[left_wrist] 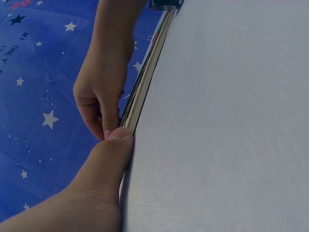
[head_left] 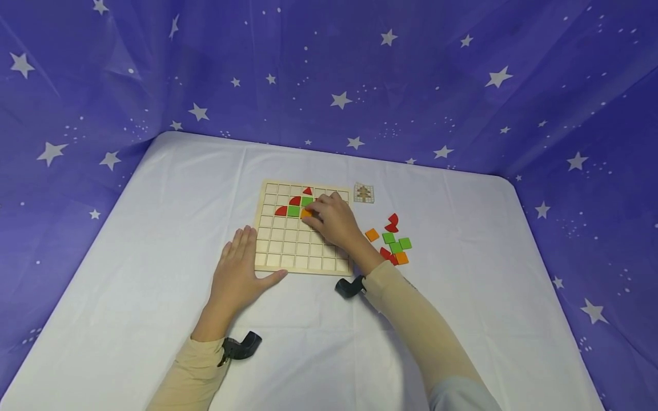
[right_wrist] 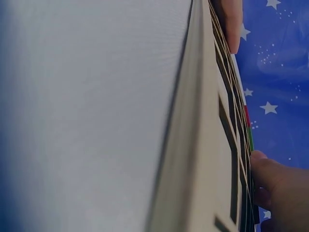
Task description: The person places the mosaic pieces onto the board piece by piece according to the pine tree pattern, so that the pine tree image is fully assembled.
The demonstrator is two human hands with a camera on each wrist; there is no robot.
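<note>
A square wooden grid board [head_left: 290, 249] lies on the white cloth. Along its left edge rests my left hand [head_left: 237, 279], fingers straight, thumb at the near edge. In the left wrist view that thumb [left_wrist: 108, 154] presses against the board's side. Over the board's upper right, my right hand [head_left: 334, 220] pinches an orange square tile [head_left: 305, 214] between thumb and index finger, at a grid cell. Beside that tile sits a green square [head_left: 293, 211], with another green square [head_left: 307, 201] above. Red quarter-circles [head_left: 281, 211] and a red triangle [head_left: 307, 191] fill nearby cells; my right fingers hide some cells.
Right of the board lie loose tiles: green squares [head_left: 395, 248], orange squares [head_left: 372, 235] and red quarter-circles [head_left: 393, 220]. A small card [head_left: 364, 193] with a tree pattern on a grid lies by the top right corner. Blue star-printed fabric [head_left: 339, 68] surrounds the table.
</note>
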